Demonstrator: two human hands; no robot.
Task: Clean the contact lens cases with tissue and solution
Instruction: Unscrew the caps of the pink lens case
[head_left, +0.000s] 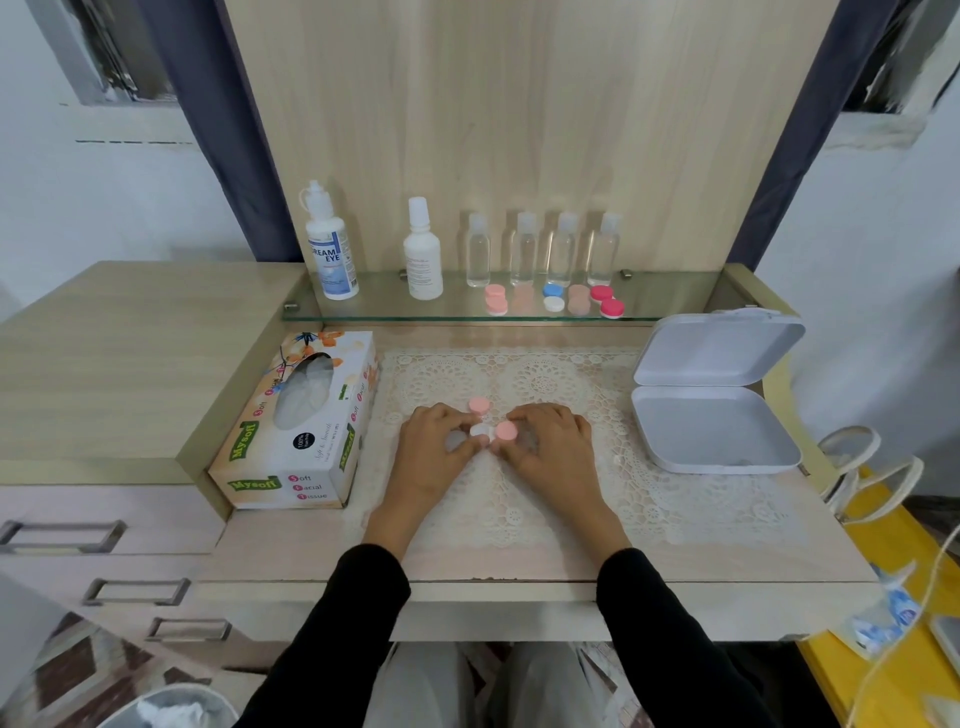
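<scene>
hands meet at the middle of a lace mat (545, 384) on the worktop (519, 566), both in black sleeves. the left hand (434, 452) curls its fingers around the white end of a contact lens case (485, 432), and the right hand (550, 447) pinches the pink cap (505, 431) at the case's other end, so the case is gripped between the two, low over the mat; whether it touches the mat cannot be told. a loose pink cap (479, 405) lies on the mat just behind the fingers, apart from the case.

to the left, a tissue box (301, 421) lies on the worktop beside the mat, a tissue showing in its oval slot. to the right, an open white hinged box (717, 395) sits with its lid tipped back.

behind the mat a glass shelf (675, 299) runs along the wooden back panel. on it stand a solution bottle (330, 244) with a blue and white label, a second white bottle (423, 252), and four small clear bottles (545, 249) in a row. in front of the clear bottles lie more lens cases (554, 299) in pink, blue and white, and red.

at the bottom left corner a bin (171, 709) holds crumpled tissue.
</scene>
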